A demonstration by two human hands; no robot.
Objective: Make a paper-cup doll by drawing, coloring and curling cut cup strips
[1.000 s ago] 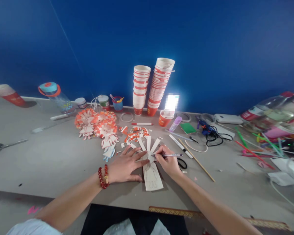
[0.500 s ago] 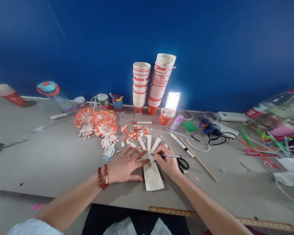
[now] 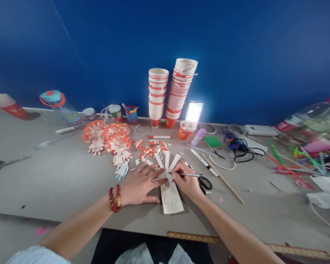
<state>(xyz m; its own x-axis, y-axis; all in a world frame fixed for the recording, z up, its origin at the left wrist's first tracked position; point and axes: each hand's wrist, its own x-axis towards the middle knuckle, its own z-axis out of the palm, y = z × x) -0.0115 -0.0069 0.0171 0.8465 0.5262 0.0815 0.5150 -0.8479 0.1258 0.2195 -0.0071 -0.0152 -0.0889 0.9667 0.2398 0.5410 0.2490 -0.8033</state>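
Observation:
A white paper cutout (image 3: 172, 202) lies on the table, strips fanning out at its top and a pencil-like outline of a figure in a dress on its lower part. My left hand (image 3: 143, 184) rests flat with fingers spread, the fingertips pressing on the cutout's left side. Between the fingers of my right hand (image 3: 187, 182) is a pen (image 3: 194, 175), its tip on the upper middle of the paper. Black-handled scissors (image 3: 205, 183) lie partly under my right hand. Orange and white paper scraps (image 3: 154, 148) are spread beyond the strips.
Finished-looking paper dolls (image 3: 107, 139) lie left of the scraps. Two tall stacks of paper cups (image 3: 156, 97) stand by the blue wall. A white marker (image 3: 204, 163), a wooden stick (image 3: 227, 179) and a glue gun (image 3: 236, 145) lie to the right. Other scissors (image 3: 0, 166) are far left.
The view has shifted very slightly. Both hands keep almost the same place, and the pen tip stays on the paper with hardly any visible movement.

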